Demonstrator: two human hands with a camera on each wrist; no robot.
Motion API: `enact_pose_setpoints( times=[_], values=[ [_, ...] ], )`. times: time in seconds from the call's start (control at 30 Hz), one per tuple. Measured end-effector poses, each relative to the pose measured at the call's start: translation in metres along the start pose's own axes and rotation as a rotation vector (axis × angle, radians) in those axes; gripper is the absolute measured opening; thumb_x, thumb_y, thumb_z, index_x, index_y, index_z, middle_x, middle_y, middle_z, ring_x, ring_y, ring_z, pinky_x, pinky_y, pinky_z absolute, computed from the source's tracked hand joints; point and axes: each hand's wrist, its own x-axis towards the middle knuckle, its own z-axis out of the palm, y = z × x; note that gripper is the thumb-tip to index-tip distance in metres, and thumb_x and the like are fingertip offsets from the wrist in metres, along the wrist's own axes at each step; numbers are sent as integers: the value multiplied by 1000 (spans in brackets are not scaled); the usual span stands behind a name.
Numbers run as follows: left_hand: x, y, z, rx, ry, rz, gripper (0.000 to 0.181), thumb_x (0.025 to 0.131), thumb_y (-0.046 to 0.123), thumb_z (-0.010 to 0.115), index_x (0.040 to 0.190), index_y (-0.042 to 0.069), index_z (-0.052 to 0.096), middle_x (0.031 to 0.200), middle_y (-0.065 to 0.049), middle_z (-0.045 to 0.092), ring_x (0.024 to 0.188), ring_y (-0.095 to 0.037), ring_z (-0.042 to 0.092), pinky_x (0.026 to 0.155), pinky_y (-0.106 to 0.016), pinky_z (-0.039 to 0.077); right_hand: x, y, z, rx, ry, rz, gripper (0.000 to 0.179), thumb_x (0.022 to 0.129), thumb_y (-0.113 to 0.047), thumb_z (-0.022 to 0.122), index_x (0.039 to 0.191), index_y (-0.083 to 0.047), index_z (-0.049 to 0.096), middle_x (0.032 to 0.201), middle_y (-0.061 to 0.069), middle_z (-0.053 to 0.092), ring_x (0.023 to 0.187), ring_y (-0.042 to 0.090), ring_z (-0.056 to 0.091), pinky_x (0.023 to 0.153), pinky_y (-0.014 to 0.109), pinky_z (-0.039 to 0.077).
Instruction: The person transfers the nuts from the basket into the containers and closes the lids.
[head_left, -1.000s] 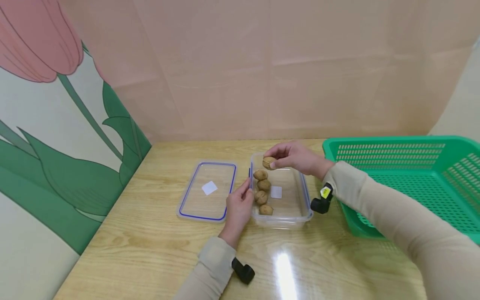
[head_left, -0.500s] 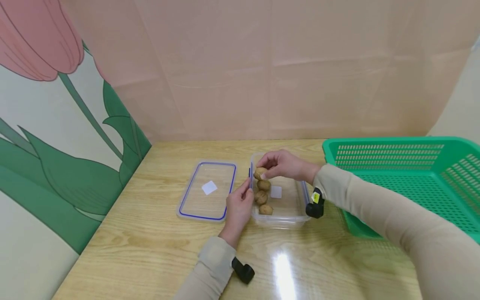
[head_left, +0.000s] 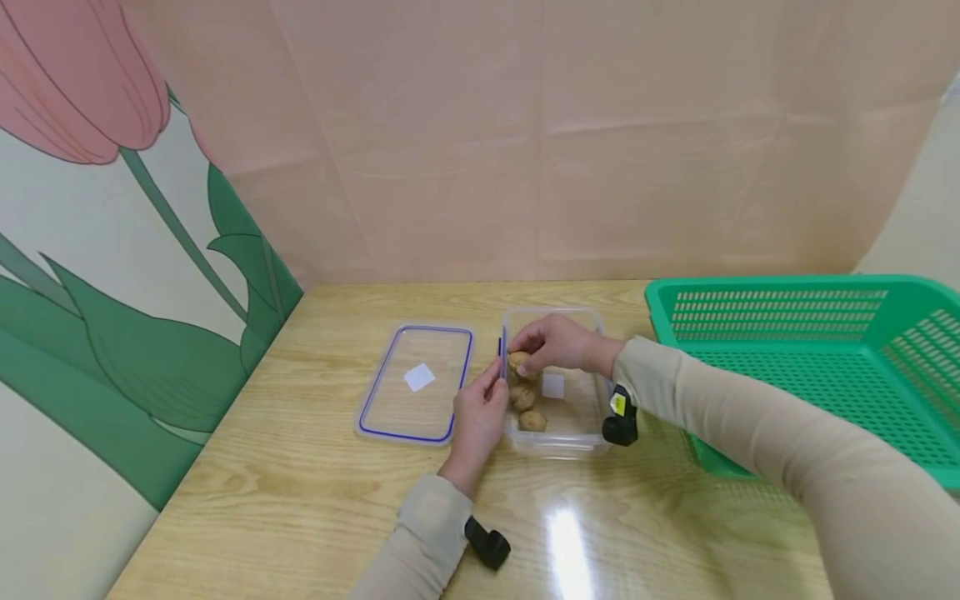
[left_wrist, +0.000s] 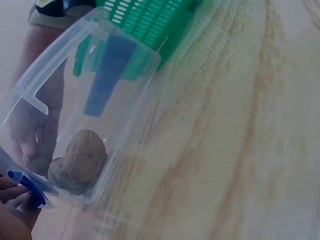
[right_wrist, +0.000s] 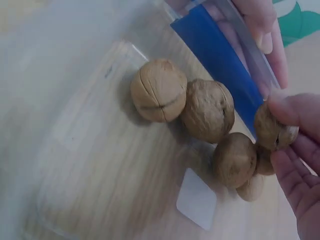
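Observation:
My right hand point(head_left: 567, 343) pinches a walnut point(right_wrist: 272, 127) between thumb and fingertips, inside the left part of a clear plastic food box point(head_left: 573, 439). Several more walnuts point(head_left: 522, 397) lie in a row along the box's left wall, partly hidden by the right hand in the head view. With its fingers, my left hand point(head_left: 480, 412) grips the left rim of the box, close to the blue seal or clip point(right_wrist: 217, 57). A white paper square point(right_wrist: 196, 200) shows at the box bottom.
A clear lid point(head_left: 390, 383) with a blue seal lies flat on the wooden table point(head_left: 300, 500), left of the box. To the right stands a large green plastic basket point(head_left: 772, 317). A pink sheet point(head_left: 450, 167) hangs behind the table.
My right hand has moved left and nearer to me, carrying the walnut from over the far rim down to the row at the left wall. The left hand has stayed on the rim.

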Motion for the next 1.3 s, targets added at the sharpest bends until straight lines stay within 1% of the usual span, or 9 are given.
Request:
enact_pose_setpoints(
  times=[0.23, 0.43, 0.57, 0.63, 0.77, 0.87, 1.03, 1.17, 1.3],
  values=[
    [1, 4, -2, 7, -7, -15, 37, 87, 8, 52, 123, 5, 58, 122, -10, 59, 112, -18, 56, 90, -28, 50, 0, -3, 6, -71, 42, 37, 31, 73, -4, 74, 103, 0, 67, 96, 10, 70, 88, 16, 63, 76, 27, 54],
    [4, 3, -3, -3, -2, -27, 36, 87, 7, 52, 123, 4, 58, 122, -10, 60, 113, -19, 56, 91, -29, 50, 1, -5, 10, -129, 65, 43, 30, 73, -7, 75, 101, -2, 66, 96, 8, 69, 91, 18, 62, 81, 30, 53],
    [3, 5, -4, -17, -11, -55, 36, 88, 8, 52, 124, 5, 58, 123, -10, 60, 112, -18, 57, 90, -29, 51, 0, -7, 11, -127, 51, 41, 30, 74, -8, 75, 101, -1, 66, 97, 9, 69, 91, 19, 62, 81, 31, 54],
    [3, 5, -4, -9, 0, -51, 36, 88, 8, 53, 123, 5, 59, 120, -11, 61, 109, -19, 59, 88, -29, 52, -1, -8, 10, -126, 54, 47, 33, 74, -11, 76, 103, 0, 65, 98, 10, 69, 93, 20, 63, 81, 32, 54],
    [3, 7, -11, -1, 30, -34, 33, 88, 10, 55, 120, 4, 61, 118, -13, 63, 107, -22, 61, 89, -29, 52, -4, -18, 3, -91, 116, 65, 39, 76, -16, 74, 111, 0, 63, 106, 13, 67, 99, 24, 61, 85, 35, 53],
    [7, 14, -26, -19, 41, -30, 33, 89, 9, 56, 122, 3, 59, 122, -12, 60, 112, -23, 58, 93, -29, 49, -7, -34, -7, 5, 182, 90, 41, 82, -19, 69, 117, -1, 60, 113, 14, 64, 104, 26, 59, 92, 39, 49],
    [21, 33, -71, -16, 65, -34, 34, 90, 8, 55, 123, 6, 58, 126, -10, 58, 116, -22, 55, 95, -28, 47, -8, -65, -11, 275, 298, 128, 41, 88, -20, 61, 125, -3, 54, 126, 14, 56, 118, 29, 50, 106, 44, 36],
    [33, 42, -108, -23, 79, -48, 35, 92, 11, 53, 127, 7, 55, 130, -7, 56, 118, -17, 53, 96, -23, 46, -3, -86, 6, 485, 434, 137, 41, 90, -16, 59, 128, -3, 51, 128, 13, 54, 120, 27, 49, 106, 38, 37],
    [46, 36, -141, -38, 75, -53, 37, 94, 15, 51, 131, 7, 52, 135, -5, 52, 121, -13, 51, 97, -21, 44, 9, -104, 38, 645, 585, 158, 38, 89, -14, 59, 126, -4, 54, 126, 10, 55, 118, 23, 50, 102, 35, 41]
  ],
)
